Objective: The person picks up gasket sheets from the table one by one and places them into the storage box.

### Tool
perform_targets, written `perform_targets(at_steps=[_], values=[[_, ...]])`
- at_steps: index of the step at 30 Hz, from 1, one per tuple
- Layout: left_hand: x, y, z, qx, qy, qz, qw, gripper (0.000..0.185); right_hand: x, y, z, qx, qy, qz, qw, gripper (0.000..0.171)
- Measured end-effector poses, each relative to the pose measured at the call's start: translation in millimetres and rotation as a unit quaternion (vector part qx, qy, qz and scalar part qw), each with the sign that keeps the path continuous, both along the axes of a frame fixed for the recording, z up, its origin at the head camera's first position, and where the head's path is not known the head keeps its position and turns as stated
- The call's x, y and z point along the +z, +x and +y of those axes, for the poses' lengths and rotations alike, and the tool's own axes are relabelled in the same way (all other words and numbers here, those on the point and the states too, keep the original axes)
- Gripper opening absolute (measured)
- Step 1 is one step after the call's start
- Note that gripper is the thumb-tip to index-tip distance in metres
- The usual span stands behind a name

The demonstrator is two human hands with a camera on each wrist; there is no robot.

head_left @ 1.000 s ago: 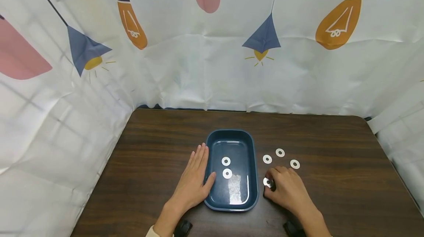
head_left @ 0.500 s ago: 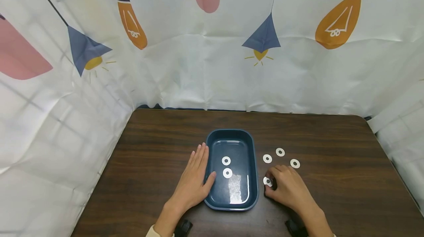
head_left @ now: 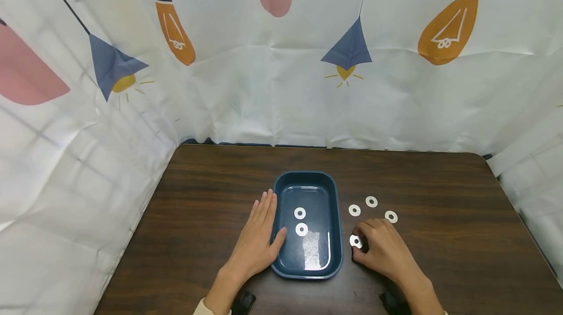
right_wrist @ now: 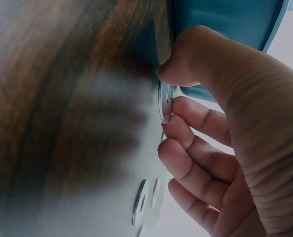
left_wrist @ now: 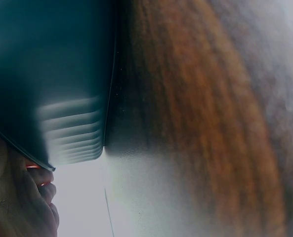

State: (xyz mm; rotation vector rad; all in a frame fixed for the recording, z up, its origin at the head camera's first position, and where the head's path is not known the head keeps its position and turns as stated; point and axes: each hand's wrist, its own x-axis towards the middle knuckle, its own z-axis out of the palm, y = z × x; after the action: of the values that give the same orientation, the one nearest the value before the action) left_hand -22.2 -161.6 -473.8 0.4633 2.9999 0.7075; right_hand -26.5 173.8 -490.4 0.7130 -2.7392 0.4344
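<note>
My right hand (head_left: 386, 250) is to the right of the blue tray (head_left: 324, 217), low over the table. It pinches a flat metal washer (right_wrist: 162, 106) by its edges, thumb on one side and fingertips on the other, as the right wrist view shows; the washer is close to the tabletop. Flat along the tray's left side lies my left hand (head_left: 252, 241), fingers straight and together, thumb over the rim. Inside the tray are two more washers, a far washer (head_left: 296, 213) and a near washer (head_left: 297, 230). The left wrist view holds mostly the tray's outer wall (left_wrist: 72, 74).
Beyond my right hand, three loose washers lie on the dark wooden table (head_left: 211, 183): a left washer (head_left: 351, 210), a back washer (head_left: 367, 201) and a right washer (head_left: 387, 216). A white curtain (head_left: 272, 95) with printed lamps hangs behind the table and along both sides.
The right hand's fingers have shifted slightly around the washer at nearly the same spot. My left hand, the tray and the other washers have stayed in place.
</note>
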Motion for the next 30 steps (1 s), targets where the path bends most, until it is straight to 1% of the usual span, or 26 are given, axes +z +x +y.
perform_targets(at_steps=[3, 11, 15, 21, 25, 30], values=[[0.2, 0.2, 0, 0.004, -0.001, -0.005, 1.0000, 0.084, 1.6, -1.0, 0, 0.007, 0.002, 0.002, 1.000, 0.029], [-0.5, 0.6, -1, 0.004, -0.001, -0.002, 1.0000, 0.084, 6.3, -1.6, 0, 0.014, -0.002, 0.019, 1.000, 0.028], [-0.4, 0.5, -1, 0.002, 0.003, 0.000, 1.0000, 0.084, 8.2, -2.0, -1, 0.013, -0.005, 0.016, 1.000, 0.027], [-1.5, 1.1, 1, 0.001, 0.002, -0.007, 1.0000, 0.085, 12.3, -1.8, 1, 0.013, -0.006, 0.007, 1.000, 0.026], [-1.5, 0.4, 1, -0.001, 0.003, -0.007, 1.0000, 0.085, 17.0, -2.9, 2, 0.011, -0.010, 0.003, 1.000, 0.025], [-1.0, -0.9, 1, 0.001, 0.003, -0.005, 1.0000, 0.084, 23.3, -2.7, 1, 0.003, -0.013, -0.013, 1.000, 0.025]])
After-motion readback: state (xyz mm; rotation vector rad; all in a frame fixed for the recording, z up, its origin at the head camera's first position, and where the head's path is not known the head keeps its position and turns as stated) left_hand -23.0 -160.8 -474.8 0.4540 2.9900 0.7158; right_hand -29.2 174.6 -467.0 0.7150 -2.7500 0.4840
